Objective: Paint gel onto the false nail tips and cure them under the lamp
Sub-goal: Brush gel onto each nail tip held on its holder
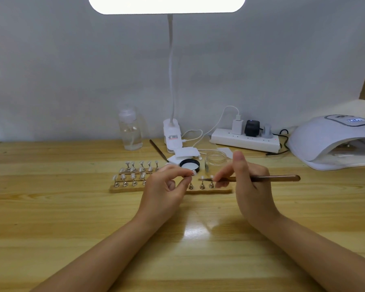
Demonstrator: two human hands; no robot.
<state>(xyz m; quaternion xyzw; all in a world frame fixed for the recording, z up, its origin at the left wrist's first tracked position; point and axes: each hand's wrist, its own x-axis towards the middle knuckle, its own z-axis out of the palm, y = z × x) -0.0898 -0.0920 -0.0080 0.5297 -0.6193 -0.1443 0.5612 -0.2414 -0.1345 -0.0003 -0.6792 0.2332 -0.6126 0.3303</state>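
Your left hand (pixel 167 186) pinches one small white false nail tip (pixel 193 173) between thumb and forefinger, lifted just above the long pale wooden stand board (pixel 219 191). Your right hand (pixel 248 182) grips a slim brown-handled gel brush (pixel 261 178), fingers curled round its shaft, bristle end pointing left, close to the held tip; whether they touch cannot be told.

On the board's right part you have three small metal holders (pixel 202 185) with white tips. To the left stands a cluster of about a dozen more tipped holders (pixel 133 171) in rows; your hand hides some, so the exact count cannot be told.

Behind the board lie one round black-rimmed lid (pixel 189 163), one clear shallow jar (pixel 216 158), a few white cotton pads (pixel 185 152) and a second thin dark brush (pixel 158 150). One clear plastic pump bottle (pixel 131 129) stands at the back left.

One white domed curing lamp (pixel 333 140) sits at the far right, well apart from the tips. One white power strip (pixel 246 140) carries three plugs. One white clip-on desk lamp (pixel 167 4) shines overhead.

Everything rests on a glossy light wooden table (pixel 72 218) against a plain grey-white wall (pixel 72 60).
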